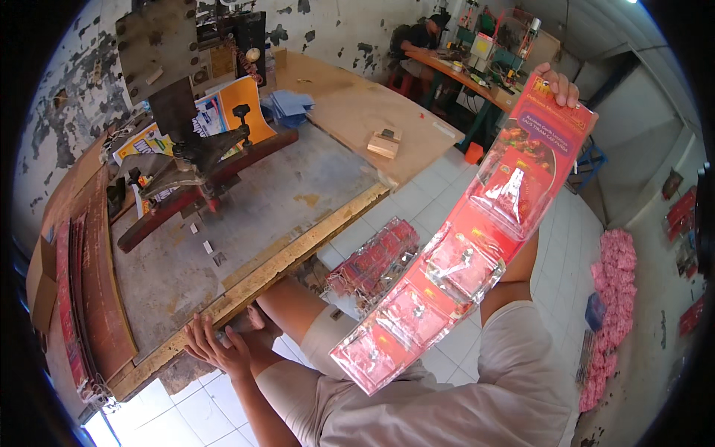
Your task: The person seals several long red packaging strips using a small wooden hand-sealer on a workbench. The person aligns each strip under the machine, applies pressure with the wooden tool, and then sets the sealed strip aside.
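A red strip of packets [468,242] is held up at the right, its far end pinched in the closed grip of the right hand [558,85], partly hidden; pale lettering is printed on its header [548,123]; its clear pockets are veiled by glare; the grip of the left hand [217,347] is loosely spread, nothing visibly held, at the near edge of the bench [320,173]; floor tiles [570,235] are seen between strip and pink bundles [617,298].
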The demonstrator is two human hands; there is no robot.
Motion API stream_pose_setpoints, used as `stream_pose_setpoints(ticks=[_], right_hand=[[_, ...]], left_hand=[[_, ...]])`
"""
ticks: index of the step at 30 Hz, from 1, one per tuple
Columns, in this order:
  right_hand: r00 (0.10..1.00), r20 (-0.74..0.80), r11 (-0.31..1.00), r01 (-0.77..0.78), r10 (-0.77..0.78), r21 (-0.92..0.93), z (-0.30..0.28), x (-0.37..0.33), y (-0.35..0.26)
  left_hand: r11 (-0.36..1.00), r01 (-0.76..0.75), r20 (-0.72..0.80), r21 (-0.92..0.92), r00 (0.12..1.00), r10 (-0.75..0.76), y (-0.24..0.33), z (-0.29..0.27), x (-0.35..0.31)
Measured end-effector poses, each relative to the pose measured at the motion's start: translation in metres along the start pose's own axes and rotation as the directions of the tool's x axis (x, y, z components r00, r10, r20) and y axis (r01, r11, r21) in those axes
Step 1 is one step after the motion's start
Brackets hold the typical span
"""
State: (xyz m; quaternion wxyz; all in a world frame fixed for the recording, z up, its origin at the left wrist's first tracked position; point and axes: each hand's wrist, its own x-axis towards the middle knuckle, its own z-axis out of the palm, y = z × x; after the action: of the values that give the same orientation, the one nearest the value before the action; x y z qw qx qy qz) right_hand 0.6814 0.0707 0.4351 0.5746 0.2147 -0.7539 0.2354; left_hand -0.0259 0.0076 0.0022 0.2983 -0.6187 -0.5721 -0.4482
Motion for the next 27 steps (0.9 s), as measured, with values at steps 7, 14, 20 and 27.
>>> stream_pose_setpoints(ticks=[7, 14, 20, 27], right_hand=[[0.995, -0.047, 0.994, -0.089, 0.086, -0.066, 0.021, 0.013, -0.009], [0.999, -0.006, 0.999, -0.04, 0.04, 0.019, 0.008, 0.016, -0.004], [0.959, -0.057, 0.935, -0.283, 0.278, -0.214, 0.033, 0.019, -0.015], [0.741, -0.63, -0.543, -0.44, 0.231, -0.716, 0.028, -0.071, -0.048]], left_hand=[[1.0, -0.005, -0.006, 0.004, 1.0, 0.005, 0.0, -0.001, 0.002], [1.0, 0.001, -0.001, -0.012, 1.0, -0.001, 0.003, 0.001, 0.003], [1.0, 0.01, 0.002, -0.008, 1.0, -0.01, -0.006, -0.006, 0.003], [1.0, -0.012, 0.006, 0.021, 1.0, 0.012, -0.001, 0.002, 0.0]])
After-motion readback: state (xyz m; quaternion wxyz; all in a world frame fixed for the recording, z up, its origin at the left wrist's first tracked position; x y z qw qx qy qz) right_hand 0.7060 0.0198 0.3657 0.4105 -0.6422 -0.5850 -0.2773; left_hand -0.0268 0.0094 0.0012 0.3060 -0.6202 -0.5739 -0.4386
